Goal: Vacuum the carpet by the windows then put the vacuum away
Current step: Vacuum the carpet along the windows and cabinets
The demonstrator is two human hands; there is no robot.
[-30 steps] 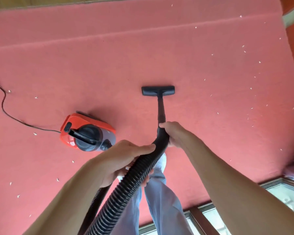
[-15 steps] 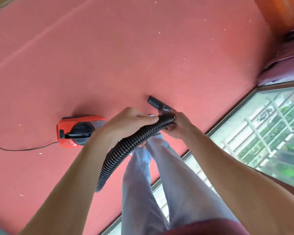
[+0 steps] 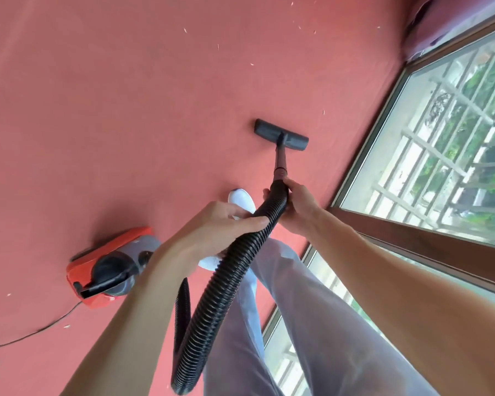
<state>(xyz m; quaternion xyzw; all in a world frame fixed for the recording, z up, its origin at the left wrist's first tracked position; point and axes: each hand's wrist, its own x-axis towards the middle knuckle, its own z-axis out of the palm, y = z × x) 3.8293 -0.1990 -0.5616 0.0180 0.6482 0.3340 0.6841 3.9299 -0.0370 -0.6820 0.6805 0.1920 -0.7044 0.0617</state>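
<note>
Right hand (image 3: 297,201) wrapped round the top end of the hose (image 3: 229,278), centre frame; left hand (image 3: 220,227) curled over the hose just below it. Nozzle (image 3: 280,134) flat on the carpet (image 3: 126,110), upper centre, near the window (image 3: 440,138). Vacuum (image 3: 109,270) lower left, cord (image 3: 40,330) trailing to the left edge.

Risks — hose loops low beside the legs and could snag a shoe (image 3: 240,198) on a step. A long reach toward the scraps (image 3: 252,64) at top may drag or tip the vacuum — or pull the cord taut.
</note>
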